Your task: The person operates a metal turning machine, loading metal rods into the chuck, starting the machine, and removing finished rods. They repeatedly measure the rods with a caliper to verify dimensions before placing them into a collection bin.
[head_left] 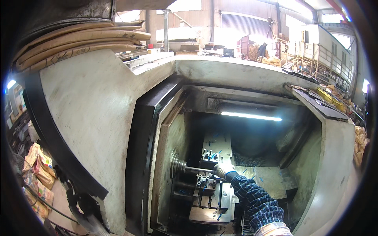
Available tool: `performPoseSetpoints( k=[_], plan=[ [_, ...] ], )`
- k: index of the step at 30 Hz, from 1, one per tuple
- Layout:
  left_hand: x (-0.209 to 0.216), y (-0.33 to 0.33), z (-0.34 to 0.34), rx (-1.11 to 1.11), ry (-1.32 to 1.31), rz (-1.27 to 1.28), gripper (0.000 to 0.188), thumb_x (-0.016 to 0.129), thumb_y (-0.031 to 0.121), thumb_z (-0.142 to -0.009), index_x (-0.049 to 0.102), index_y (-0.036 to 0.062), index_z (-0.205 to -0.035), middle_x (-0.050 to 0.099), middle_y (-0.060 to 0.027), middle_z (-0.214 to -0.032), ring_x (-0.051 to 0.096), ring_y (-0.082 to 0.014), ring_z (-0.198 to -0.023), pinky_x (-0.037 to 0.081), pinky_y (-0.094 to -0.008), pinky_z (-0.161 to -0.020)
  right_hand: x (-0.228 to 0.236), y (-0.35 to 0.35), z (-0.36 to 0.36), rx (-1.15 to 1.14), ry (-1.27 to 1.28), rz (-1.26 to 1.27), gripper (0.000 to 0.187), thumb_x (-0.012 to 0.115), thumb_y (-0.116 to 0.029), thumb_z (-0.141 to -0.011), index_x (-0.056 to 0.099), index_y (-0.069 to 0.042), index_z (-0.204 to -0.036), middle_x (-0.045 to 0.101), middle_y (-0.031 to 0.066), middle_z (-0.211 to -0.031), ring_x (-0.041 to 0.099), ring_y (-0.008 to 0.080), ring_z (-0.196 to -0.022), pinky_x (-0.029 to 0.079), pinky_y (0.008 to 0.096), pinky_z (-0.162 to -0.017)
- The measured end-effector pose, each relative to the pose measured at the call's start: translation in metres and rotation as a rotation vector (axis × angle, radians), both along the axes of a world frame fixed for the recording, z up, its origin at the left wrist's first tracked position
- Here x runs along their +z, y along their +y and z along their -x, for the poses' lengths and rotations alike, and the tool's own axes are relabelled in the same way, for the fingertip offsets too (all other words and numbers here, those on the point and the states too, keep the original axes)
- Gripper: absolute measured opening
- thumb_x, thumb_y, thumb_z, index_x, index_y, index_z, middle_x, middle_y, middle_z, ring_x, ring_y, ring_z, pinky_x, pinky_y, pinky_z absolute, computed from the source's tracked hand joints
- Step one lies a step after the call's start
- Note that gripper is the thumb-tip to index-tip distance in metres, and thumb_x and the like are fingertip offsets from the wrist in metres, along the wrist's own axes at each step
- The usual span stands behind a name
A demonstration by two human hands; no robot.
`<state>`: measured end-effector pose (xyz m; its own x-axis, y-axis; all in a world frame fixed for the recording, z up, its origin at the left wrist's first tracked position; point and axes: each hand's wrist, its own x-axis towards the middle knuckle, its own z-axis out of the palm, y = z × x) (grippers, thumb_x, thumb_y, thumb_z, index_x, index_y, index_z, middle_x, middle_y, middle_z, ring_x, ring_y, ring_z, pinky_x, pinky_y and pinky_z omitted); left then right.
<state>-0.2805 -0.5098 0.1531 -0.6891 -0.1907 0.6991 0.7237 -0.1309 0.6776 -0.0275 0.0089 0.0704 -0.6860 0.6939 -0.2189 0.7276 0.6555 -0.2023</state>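
My right hand (224, 170), in a pale work glove, is inside a lathe, closed around the right end of a slim metal rod (196, 169). The rod lies level, its left end at the round chuck (179, 166). A dark blue checked sleeve (254, 198) covers my right forearm. Just beyond the hand stands a tool block with bolts (210, 154); a nearer tool block (205, 182) sits close below the rod. Both are on the metal slide (208, 215), where blue shavings are scattered. I cannot make out my left hand in the picture.
The pale machine housing (84, 106) and its black-edged opening (142, 157) surround my arm. A lamp tube (251, 116) glows on the back wall inside. Flattened cardboard (82, 39) lies stacked on the upper left. Sacks (39, 169) and cables are at the lower left.
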Motion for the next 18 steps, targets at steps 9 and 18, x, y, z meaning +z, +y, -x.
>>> performPoseSetpoints(
  k=[9, 18],
  plan=[
    [0.067, 0.033, -0.059, 0.182, 0.019, 0.324, 0.050, 0.051, 0.020, -0.106, 0.048, -0.0071, -0.148, 0.057, -0.0240, -0.145, 0.058, -0.0349, -0.130, 0.049, -0.0417, -0.108, -0.005, -0.010, 0.057, -0.031, 0.308, 0.257, 0.060, 0.073, -0.053, -0.084, 0.074, -0.002, -0.114, 0.076, 0.0161, -0.101, 0.073, 0.0284, -0.095, 0.057, 0.0377, -0.089],
    [0.053, 0.022, -0.045, 0.187, 0.167, 0.396, 0.058, 0.057, 0.027, -0.104, 0.045, -0.0067, -0.150, 0.060, -0.0241, -0.141, 0.061, -0.0376, -0.124, 0.045, -0.0456, -0.111, 0.013, -0.061, 0.080, 0.095, 0.073, 0.040, 0.071, 0.077, -0.039, -0.078, 0.055, -0.011, -0.139, 0.074, 0.0176, -0.109, 0.073, 0.0361, -0.103, 0.058, 0.0503, -0.086]
  ],
)
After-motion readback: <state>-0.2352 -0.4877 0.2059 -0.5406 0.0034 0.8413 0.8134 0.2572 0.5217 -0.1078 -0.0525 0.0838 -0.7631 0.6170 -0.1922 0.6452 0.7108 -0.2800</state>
